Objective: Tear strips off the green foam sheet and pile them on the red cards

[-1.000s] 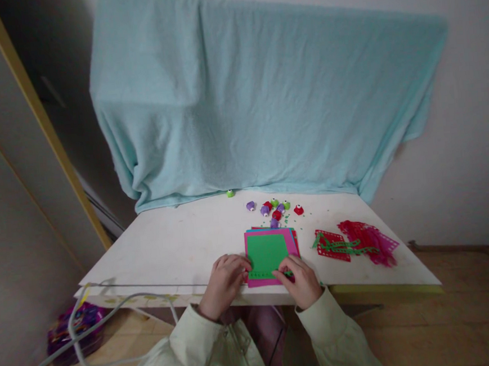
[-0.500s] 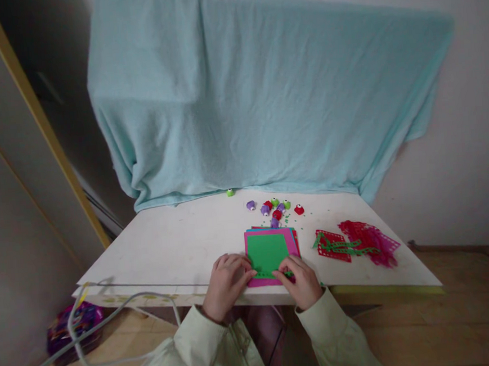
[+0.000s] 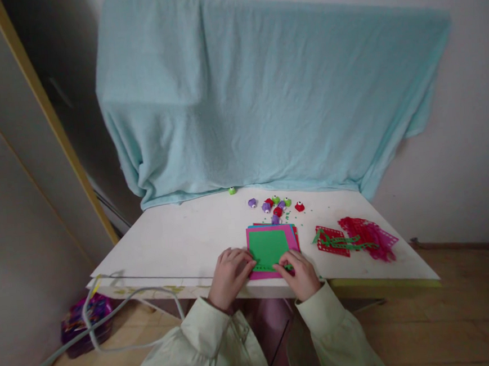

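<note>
A green sheet (image 3: 269, 247) lies on top of a pink sheet (image 3: 291, 237), with blue and red edges showing from under the pile. Small dark marks like punched holes run along the green sheet's near edge. My left hand (image 3: 230, 275) is closed, thumb and forefinger pinching the near left corner of the green sheet. At its near right part, my right hand (image 3: 300, 273) pinches the same edge. Beyond the pile lie small purple, red and green pieces with white eye-like spots, among them a purple piece (image 3: 275, 220) touching or very near the pile.
Red perforated sheets (image 3: 333, 246) with green perforated strips and a magenta netted scrap (image 3: 380, 243) lie on the right of the white table (image 3: 168, 240). Green bits are scattered behind the pile. A pale cable (image 3: 130, 296) hangs at the front left. A light blue cloth (image 3: 263, 102) covers the back.
The view has shifted slightly. Both hands stay at the green sheet's near edge, with only small finger movement.
</note>
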{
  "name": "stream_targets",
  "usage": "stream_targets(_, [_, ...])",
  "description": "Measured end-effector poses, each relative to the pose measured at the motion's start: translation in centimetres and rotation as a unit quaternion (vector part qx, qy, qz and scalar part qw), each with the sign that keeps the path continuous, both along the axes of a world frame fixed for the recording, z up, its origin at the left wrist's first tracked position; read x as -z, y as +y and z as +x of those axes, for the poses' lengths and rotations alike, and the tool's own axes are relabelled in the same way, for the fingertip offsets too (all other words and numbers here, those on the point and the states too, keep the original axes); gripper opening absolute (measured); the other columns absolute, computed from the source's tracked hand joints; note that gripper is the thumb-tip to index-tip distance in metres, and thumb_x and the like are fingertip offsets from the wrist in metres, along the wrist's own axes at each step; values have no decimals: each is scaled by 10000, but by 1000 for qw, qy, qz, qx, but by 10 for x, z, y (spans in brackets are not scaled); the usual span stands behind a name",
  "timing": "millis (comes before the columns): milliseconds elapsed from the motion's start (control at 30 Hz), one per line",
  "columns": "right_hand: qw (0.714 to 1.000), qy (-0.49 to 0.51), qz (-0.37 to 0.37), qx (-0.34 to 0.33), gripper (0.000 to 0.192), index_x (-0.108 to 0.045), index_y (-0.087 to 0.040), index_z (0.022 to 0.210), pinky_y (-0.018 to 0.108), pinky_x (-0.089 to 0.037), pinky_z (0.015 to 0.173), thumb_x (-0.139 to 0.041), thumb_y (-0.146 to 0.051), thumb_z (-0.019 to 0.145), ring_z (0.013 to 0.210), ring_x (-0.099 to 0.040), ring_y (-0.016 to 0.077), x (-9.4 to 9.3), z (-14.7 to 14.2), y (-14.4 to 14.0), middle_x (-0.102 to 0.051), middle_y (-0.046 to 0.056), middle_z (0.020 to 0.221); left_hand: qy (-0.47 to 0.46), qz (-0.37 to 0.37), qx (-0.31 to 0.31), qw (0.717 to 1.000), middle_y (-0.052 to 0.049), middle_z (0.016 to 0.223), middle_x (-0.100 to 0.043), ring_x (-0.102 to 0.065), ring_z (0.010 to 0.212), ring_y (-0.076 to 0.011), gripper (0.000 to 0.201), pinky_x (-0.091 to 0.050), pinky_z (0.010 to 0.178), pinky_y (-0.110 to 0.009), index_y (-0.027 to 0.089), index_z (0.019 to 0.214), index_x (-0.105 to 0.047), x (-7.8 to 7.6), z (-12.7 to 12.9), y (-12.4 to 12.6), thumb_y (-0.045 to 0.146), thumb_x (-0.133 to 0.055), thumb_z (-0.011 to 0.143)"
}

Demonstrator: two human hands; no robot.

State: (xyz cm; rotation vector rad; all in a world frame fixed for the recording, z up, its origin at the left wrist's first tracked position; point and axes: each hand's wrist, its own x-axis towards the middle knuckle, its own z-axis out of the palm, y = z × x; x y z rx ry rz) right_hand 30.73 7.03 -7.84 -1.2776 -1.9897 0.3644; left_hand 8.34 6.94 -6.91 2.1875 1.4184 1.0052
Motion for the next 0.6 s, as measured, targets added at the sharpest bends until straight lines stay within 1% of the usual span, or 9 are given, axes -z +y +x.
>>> stream_targets(133, [1000,15,-3,5,148,-536,-209,732,280,-430,680,-595,-283,846,735,-544,165,0,1,0,-569,15,743,-8,-9,18,1000,-15,971,-651,-551,973,-190,136,-369,928,-381,247,843,-631,-1,-3,1,341,-539,876])
stream_targets(333, [999,42,-21,-15,184,-575,-209,716,264,-432,610,-587,-339,845,648,-536,152,1,8,2,-577,7,691,-17,-21,36,999,-29,1016,-656,-560,1011,-200,111,-366,948,-395,240,820,-645,2,-7,3,344,-610,825])
stream_targets(467, [998,46,-30,-19,183,-581,-210,728,264,-432,628,-581,-344,852,665,-543,151,-1,9,2,-583,5,702,-21,-21,31,999,-25,1026,-659,-563,1016,-201,97,-361,963,-400,243,807,-642,2,-8,2,334,-611,822])
stream_targets(600, [998,48,-27,-8,173,-574,-209,729,261,-430,652,-592,-333,848,700,-563,151,-3,6,0,-593,3,730,-21,-21,25,999,-23,1025,-660,-567,1004,-199,93,-359,966,-401,237,797,-635,2,-6,1,320,-603,824])
